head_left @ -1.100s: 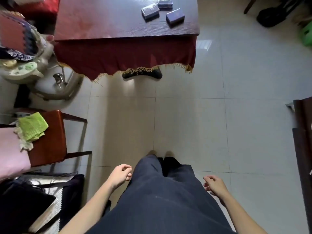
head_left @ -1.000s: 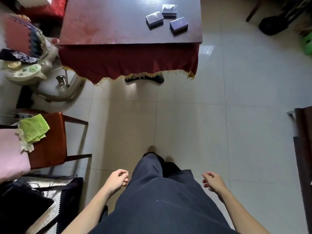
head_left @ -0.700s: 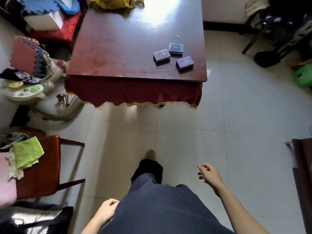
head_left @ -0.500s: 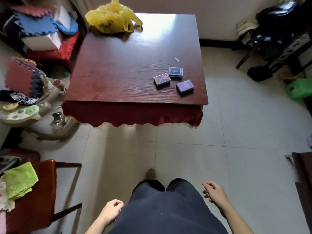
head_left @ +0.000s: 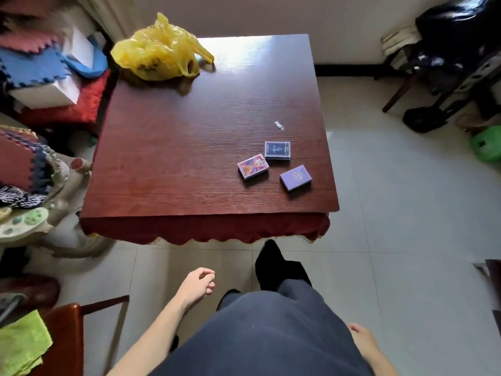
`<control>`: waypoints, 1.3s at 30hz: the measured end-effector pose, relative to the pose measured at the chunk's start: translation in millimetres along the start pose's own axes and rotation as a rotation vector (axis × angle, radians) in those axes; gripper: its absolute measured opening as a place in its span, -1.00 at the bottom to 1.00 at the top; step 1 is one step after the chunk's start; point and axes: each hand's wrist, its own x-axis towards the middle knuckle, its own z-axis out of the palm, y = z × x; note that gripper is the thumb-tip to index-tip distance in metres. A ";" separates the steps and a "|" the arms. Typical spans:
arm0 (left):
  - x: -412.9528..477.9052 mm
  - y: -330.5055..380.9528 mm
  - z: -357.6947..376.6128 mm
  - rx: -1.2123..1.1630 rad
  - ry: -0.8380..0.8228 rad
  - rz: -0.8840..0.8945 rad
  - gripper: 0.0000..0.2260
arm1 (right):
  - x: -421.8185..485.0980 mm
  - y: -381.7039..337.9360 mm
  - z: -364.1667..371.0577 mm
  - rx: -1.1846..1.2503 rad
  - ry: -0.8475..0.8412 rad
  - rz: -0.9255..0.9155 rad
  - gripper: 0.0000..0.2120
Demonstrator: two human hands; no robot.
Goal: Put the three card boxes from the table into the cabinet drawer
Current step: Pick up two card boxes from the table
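Observation:
Three card boxes lie near the right front corner of the dark red wooden table (head_left: 176, 158): a pink and orange patterned box (head_left: 253, 166), a dark blue box (head_left: 277, 150) just behind it, and a purple box (head_left: 295, 177) nearest the right edge. My left hand (head_left: 196, 284) hangs loosely curled and empty above the floor, in front of the table's front edge. My right hand (head_left: 359, 336) is low at my right side, partly hidden behind my leg, and holds nothing. A dark cabinet corner (head_left: 493, 275) shows at the right edge; no drawer is visible.
A yellow plastic bag (head_left: 160, 50) sits at the table's far left corner, and a small white scrap (head_left: 278, 125) lies behind the boxes. Foam mats and a toy stand at the left. A red chair (head_left: 65, 335) with a green cloth (head_left: 21, 346) is near left. Dark clutter fills the far right.
I have stepped toward the table and my view has tilted up, so the whole tabletop shows. My left hand has swung forward and my right hand back.

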 end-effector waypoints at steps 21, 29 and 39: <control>60.7 173.6 -29.6 0.311 0.179 0.206 -0.92 | 8.6 -337.0 -13.2 -0.061 0.078 -0.513 -0.95; 123.5 294.0 23.3 1.017 0.254 0.507 -0.39 | 12.1 -411.2 4.1 -0.599 0.242 -0.585 -0.35; 158.1 301.6 28.2 1.202 0.223 0.614 -0.36 | 27.0 -428.0 17.9 -0.746 0.246 -0.529 -0.34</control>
